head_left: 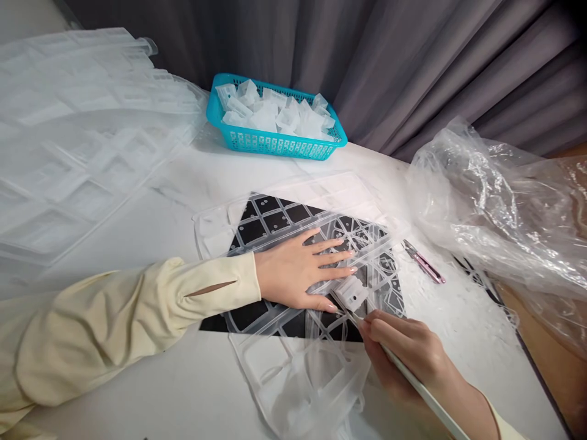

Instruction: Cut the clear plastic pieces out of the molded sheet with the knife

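My left hand (298,269) lies flat with fingers spread on a clear plastic sheet (275,327) of molded square cells. Under the sheet is a black mat (254,315). Pinched in my right hand (408,348) is a slim, pale-handled craft knife (424,391). Its tip meets the sheet beside a small translucent plastic box (351,292), which stands up from the sheet near my left fingertips. The blade's exact contact with the plastic is too small to make out.
A blue basket (279,145) full of cut translucent pieces stands at the back. Stacked molded sheets (82,146) fill the left. A pink utility knife (426,264) lies right of the mat, among plastic scraps (452,311). Crumpled clear film (495,201) covers the right edge.
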{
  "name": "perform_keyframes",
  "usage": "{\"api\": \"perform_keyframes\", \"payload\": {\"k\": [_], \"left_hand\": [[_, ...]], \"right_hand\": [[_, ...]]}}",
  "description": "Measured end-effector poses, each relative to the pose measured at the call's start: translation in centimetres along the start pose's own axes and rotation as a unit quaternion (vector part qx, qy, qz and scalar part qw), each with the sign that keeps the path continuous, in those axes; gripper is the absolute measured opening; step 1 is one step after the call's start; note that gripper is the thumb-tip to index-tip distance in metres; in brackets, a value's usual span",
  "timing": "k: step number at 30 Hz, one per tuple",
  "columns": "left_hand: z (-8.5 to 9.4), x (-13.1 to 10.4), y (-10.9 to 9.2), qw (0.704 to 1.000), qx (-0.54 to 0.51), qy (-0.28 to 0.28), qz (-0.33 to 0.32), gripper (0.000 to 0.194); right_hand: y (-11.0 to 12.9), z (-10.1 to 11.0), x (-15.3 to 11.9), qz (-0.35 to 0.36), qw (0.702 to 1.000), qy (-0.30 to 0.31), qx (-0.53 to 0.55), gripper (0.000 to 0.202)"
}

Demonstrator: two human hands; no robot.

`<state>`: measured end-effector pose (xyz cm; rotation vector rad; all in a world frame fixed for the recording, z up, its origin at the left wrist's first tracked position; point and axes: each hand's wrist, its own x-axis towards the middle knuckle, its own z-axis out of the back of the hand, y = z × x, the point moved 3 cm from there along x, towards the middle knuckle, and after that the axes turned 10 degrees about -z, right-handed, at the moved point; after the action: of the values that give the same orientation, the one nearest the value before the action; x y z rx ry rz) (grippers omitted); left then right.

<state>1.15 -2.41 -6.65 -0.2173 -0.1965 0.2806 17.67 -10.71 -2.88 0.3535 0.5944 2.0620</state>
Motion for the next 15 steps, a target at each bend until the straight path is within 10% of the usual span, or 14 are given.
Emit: {"api": "perform_keyframes", "payload": {"k": [7,15], "left_hand": [[-0.1,-0.2,0.1,1.0,0.02,-0.02,-0.012,0.063],[1.1,-0.3,-3.6,0.948,0.162,-0.182,-0.203,0.043]], "right_hand": [[-0.2,-0.4,-0.2,-0.006,1.0,-0.018,0.005,0.026],[-3.1,8.1,2.3,-0.218,0.962,-0.047,0.159,0.012]]}}
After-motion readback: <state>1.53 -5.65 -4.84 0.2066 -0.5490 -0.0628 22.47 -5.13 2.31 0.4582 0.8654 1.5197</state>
